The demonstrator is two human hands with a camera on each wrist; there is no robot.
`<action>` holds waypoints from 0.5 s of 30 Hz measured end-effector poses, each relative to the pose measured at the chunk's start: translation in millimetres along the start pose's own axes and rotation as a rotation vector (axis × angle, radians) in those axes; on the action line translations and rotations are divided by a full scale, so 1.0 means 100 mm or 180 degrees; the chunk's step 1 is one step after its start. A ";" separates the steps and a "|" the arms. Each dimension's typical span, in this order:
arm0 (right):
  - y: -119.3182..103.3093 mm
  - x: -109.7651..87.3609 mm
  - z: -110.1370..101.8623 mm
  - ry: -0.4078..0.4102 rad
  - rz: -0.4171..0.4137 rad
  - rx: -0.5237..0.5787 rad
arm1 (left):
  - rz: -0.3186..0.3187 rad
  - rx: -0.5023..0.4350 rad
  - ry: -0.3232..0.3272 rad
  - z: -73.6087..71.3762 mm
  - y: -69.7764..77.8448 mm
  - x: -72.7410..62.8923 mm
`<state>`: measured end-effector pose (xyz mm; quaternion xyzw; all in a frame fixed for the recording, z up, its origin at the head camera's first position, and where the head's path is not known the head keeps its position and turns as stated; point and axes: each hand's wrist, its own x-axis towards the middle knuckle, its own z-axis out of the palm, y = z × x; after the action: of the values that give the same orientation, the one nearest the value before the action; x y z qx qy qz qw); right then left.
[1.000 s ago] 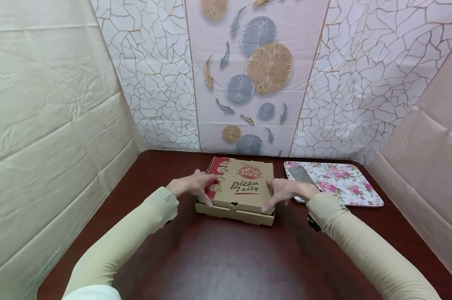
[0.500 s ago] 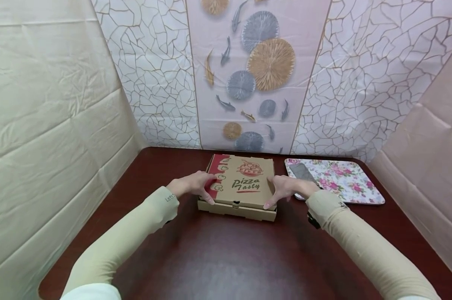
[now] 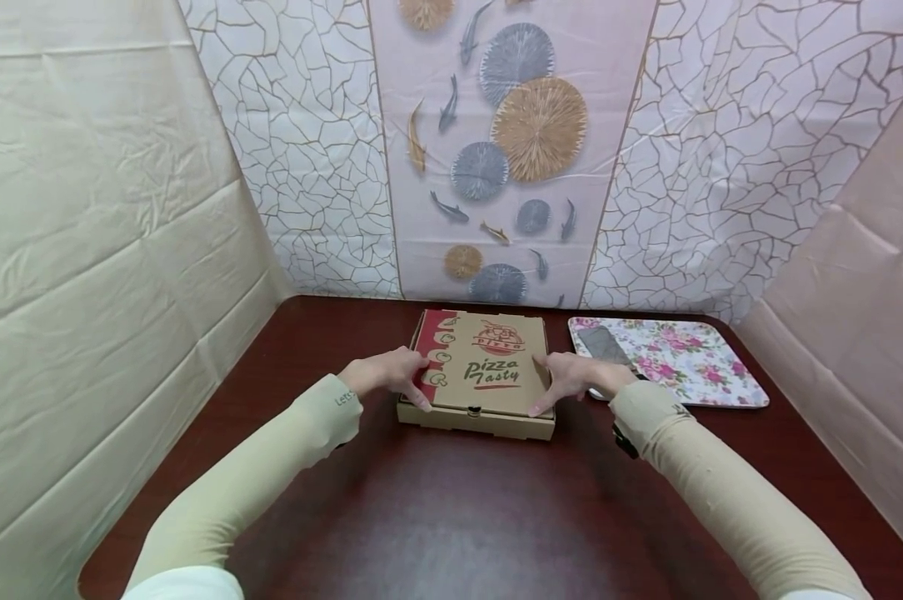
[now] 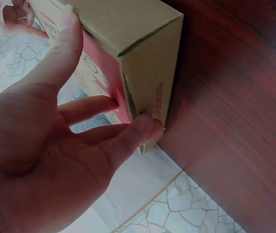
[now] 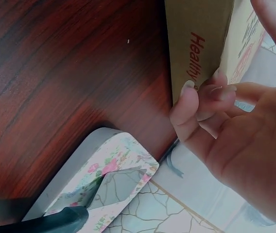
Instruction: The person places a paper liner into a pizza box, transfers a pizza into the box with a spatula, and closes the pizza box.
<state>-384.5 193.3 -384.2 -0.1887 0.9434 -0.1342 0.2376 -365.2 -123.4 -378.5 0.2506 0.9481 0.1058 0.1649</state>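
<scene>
A cardboard pizza box (image 3: 489, 385), with a red strip and "Pizza Tasty" printed on its top, lies on the dark wooden table with its lid down. My left hand (image 3: 393, 372) grips its left side. In the left wrist view the thumb reaches the front edge, one finger touches the red strip and other fingertips curl onto the side wall (image 4: 150, 92). My right hand (image 3: 569, 377) holds the opposite side, thumb at the front corner. The right wrist view shows its curled fingers against the wall marked "Healthy" (image 5: 195, 56).
Right of the box lies a white tray (image 3: 710, 367) with pink flowers. A broad shiny blade (image 5: 118, 189) with a dark handle (image 5: 55, 221) lies on it, partly behind my right hand in the head view. Patterned cloth (image 3: 324, 167) hangs behind the table.
The front of the lid has come down onto the base, so the box front looks lower. Both hands have stayed at its sides, moving only slightly.
</scene>
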 end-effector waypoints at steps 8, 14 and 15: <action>0.05 0.03 -0.03 0.0136 -0.0163 -0.0012 | -0.0184 0.0064 -0.0158 -0.05 0.04 0.05; 0.02 0.07 -0.13 0.0849 -0.0452 0.0117 | -0.0117 0.0104 -0.0025 -0.15 -0.03 0.15; 0.01 0.08 -0.17 0.0996 -0.0461 0.0139 | -0.0118 0.0100 0.0046 -0.17 -0.04 0.17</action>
<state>-399.3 193.8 -373.3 -0.2277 0.9496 -0.1992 0.0816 -387.1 -120.6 -367.9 0.2348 0.9552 0.0896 0.1561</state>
